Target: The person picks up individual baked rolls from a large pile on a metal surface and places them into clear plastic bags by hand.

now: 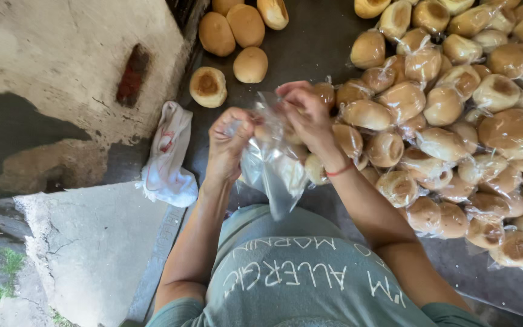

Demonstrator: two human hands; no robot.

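both hands pinch the clear bag (pixel 272 166) top: left hand (pixel 230 140) at 9 o'clock, right hand (pixel 307 116) at 2; fingers closed, bag hanging toward 6.

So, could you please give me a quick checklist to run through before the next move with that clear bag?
1. Left hand grips the clear plastic bag: ok.
2. Right hand pinches the bag's top: ok.
3. Bun inside the bag: cannot tell.
4. Bag's mouth closed: cannot tell.
5. Unwrapped buns lie apart from the pile of bagged buns: ok.
6. White cloth lies apart from the buns: ok.
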